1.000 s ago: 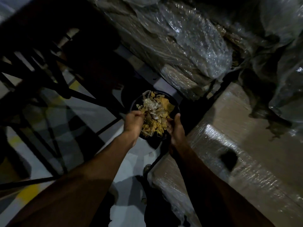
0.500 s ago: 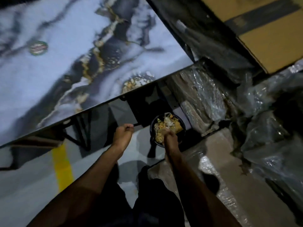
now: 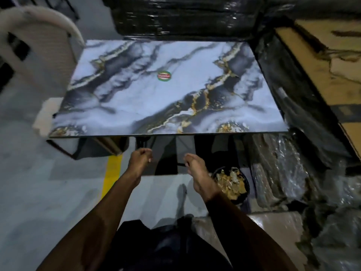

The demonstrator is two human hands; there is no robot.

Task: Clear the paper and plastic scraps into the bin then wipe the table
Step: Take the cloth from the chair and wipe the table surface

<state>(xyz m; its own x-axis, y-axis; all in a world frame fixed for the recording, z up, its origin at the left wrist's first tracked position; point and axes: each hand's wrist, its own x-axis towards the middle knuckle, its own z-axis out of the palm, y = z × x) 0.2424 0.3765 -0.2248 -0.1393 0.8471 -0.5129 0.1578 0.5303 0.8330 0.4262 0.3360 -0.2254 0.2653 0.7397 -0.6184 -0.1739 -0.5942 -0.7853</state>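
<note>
A marble-patterned table (image 3: 136,98) in white, grey and gold fills the middle of the view, with a round green and red sticker (image 3: 164,76) on its top. On the floor at the lower right stands a black bin (image 3: 246,189) filled with yellow paper and clear plastic scraps (image 3: 231,182). My left hand (image 3: 139,160) hangs below the table's near edge with its fingers curled in and nothing in it. My right hand (image 3: 197,173) is just left of the bin, fingers loosely bent, holding nothing.
A white plastic chair (image 3: 37,42) stands at the table's left. Plastic-wrapped bundles (image 3: 281,169) and cardboard (image 3: 322,61) crowd the right side, and a black wrapped stack (image 3: 185,18) sits behind the table. A yellow line (image 3: 112,175) marks the grey floor.
Both hands have come away from the scraps in the bin and risen toward the table's near edge. The view has lifted from the bin to the whole tabletop.
</note>
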